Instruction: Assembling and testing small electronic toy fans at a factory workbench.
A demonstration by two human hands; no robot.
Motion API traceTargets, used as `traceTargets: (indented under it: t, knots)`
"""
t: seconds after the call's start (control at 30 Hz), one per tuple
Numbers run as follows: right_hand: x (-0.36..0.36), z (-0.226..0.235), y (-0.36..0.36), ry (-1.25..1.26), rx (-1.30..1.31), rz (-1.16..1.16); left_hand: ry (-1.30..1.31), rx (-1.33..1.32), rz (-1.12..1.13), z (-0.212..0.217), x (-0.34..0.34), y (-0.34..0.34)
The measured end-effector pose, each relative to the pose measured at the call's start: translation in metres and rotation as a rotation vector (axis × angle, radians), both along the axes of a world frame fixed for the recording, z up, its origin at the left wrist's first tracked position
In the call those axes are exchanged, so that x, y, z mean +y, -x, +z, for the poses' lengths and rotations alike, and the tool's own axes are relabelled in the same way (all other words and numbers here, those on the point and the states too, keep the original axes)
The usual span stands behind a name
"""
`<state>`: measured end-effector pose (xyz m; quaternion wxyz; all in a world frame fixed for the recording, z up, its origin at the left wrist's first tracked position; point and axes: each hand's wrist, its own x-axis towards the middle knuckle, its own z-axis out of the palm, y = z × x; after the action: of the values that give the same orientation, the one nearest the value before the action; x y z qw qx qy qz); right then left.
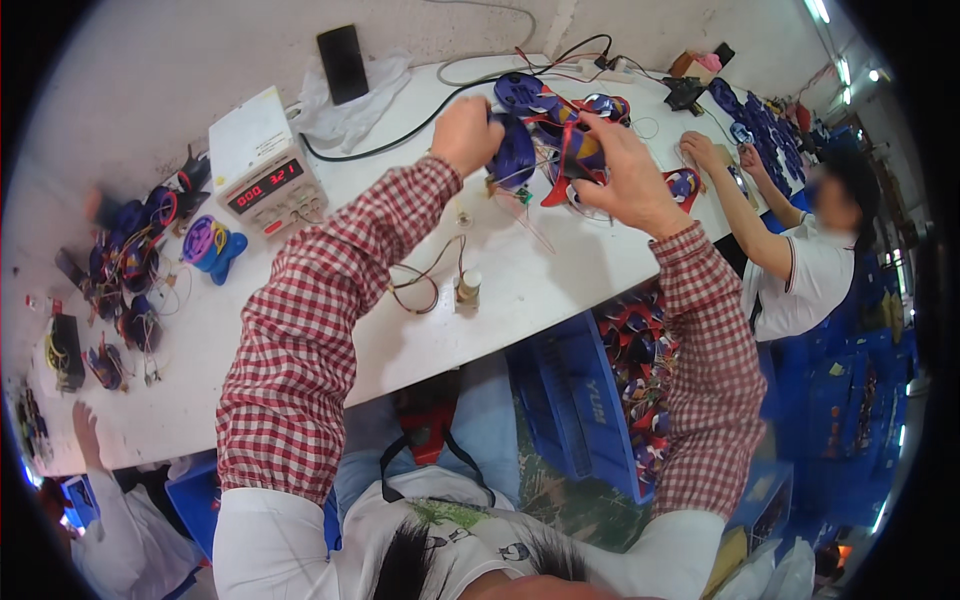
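Observation:
At the far side of the white table, my left hand (468,135) is closed on the edge of a dark purple plastic shell (514,152). Thin wires and a small green circuit board (522,195) hang below that shell. My right hand (632,178) grips a red, purple and yellow plastic part (582,150) between thumb and fingers. Behind both hands lies a pile of similar purple and red parts (530,95), partly hidden by them. A small cylindrical piece with wires (467,288) stands on the table nearer to me.
A white power supply (262,165) with a lit red display stands to the left, beside a purple and blue round piece (207,245). Wired assemblies (125,250) fill the far left. A blue crate (570,400) of parts sits below the table edge. A co-worker (815,230) works at right.

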<state>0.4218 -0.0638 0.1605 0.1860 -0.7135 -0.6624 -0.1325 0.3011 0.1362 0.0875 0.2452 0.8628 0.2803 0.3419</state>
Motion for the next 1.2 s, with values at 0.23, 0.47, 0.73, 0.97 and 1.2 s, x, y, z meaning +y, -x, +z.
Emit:
traceTargets:
  t: [0.23, 0.47, 0.73, 0.97, 1.2]
  knots:
    - [-0.035, 0.069, 0.005, -0.220, -0.476, -0.103, 0.198, -0.463, 0.066, 0.097, 0.007, 0.059]
    - [-0.058, 0.150, 0.071, -0.541, -0.574, 0.050, 0.393, -0.564, 0.005, 0.151, -0.018, 0.204]
    - [-0.106, 0.166, 0.211, -0.499, -0.456, 0.433, 0.536, -0.366, -0.015, 0.065, -0.055, 0.360]
    - [-0.076, 0.094, 0.306, -0.406, -0.484, 0.849, 0.589, -0.160, 0.044, -0.045, -0.034, 0.402]
    - [-0.034, 0.035, 0.396, -0.159, -0.499, 1.122, 0.300, 0.053, -0.238, -0.077, 0.007, 0.383]
